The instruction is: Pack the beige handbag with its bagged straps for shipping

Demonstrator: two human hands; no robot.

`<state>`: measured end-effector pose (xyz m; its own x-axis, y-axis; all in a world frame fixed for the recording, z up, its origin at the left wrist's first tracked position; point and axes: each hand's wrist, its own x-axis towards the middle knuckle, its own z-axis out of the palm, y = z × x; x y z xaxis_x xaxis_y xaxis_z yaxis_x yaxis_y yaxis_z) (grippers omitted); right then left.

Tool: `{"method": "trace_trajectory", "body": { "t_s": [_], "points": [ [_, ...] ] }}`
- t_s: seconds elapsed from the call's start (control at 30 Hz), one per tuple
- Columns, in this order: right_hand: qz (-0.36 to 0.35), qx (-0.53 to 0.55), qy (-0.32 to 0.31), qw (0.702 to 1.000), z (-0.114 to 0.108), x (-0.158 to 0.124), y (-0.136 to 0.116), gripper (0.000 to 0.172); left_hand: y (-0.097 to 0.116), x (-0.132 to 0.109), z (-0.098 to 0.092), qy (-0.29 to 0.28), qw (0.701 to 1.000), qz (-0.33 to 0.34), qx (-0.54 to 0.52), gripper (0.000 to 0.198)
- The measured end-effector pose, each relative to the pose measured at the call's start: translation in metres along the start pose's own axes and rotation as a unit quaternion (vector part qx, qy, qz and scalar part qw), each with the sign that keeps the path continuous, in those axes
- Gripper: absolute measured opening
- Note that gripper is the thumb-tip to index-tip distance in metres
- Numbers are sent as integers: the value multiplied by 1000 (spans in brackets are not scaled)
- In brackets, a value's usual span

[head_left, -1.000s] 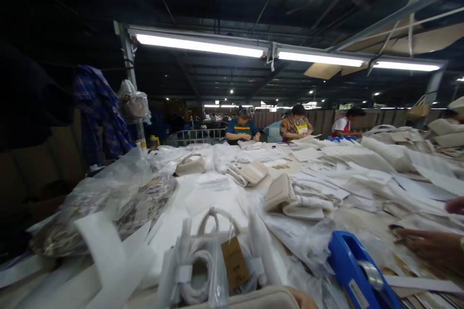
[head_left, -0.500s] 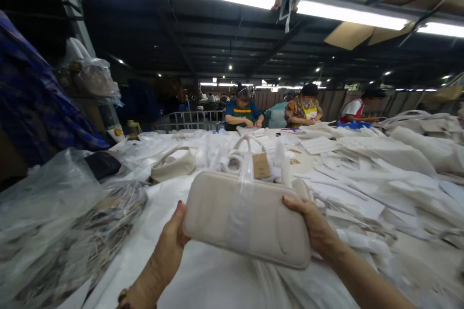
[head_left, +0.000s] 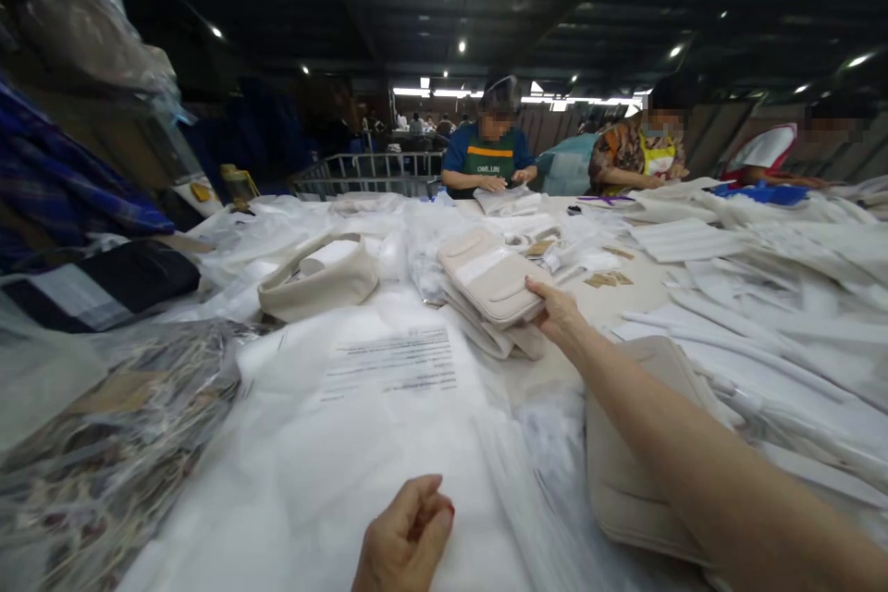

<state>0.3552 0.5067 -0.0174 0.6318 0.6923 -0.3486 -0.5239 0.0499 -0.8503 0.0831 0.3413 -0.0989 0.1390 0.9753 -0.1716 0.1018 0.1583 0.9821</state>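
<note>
My right hand reaches out over the table, its thumb on top of the near right edge of a flat cream bag. A whitish translucent band runs round the bag's middle. That bag rests on other pale, folded pieces. Low in the picture, my left hand is loosely curled, thumb close to the fingers, with nothing seen in it. It hovers over a white plastic bag with printed text. Beneath my right forearm lies another cream bag, partly hidden.
An open cream bag sits left of centre, and a dark bag farther left. Clear plastic full of straps fills the lower left. White sheets and strips heap up at right. A co-worker in a green apron works opposite.
The cream bag has gone from between both hands to farther across the table, with only my right hand on it. My left hand has let go and moved down. The view has tilted down.
</note>
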Motion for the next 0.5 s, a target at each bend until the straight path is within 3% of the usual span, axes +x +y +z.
{"method": "trace_trajectory", "body": {
  "t_s": [0.13,0.2,0.3,0.4,0.5],
  "points": [
    [37,-66,-15,997,-11,8,16,19,35,54,33,-28,994,-37,-99,37],
    [51,-101,-25,993,-15,4,12,20,60,88,56,-12,976,-82,-202,32],
    [70,-170,-24,983,-23,-7,-7,19,86,132,93,-18,963,-123,-240,14],
    [36,-227,-23,973,-39,-26,-33,19,94,160,123,-5,956,-155,-249,20],
    [-18,-241,-55,969,-67,-50,-59,24,91,175,141,19,955,-160,-248,29]
  ]
}}
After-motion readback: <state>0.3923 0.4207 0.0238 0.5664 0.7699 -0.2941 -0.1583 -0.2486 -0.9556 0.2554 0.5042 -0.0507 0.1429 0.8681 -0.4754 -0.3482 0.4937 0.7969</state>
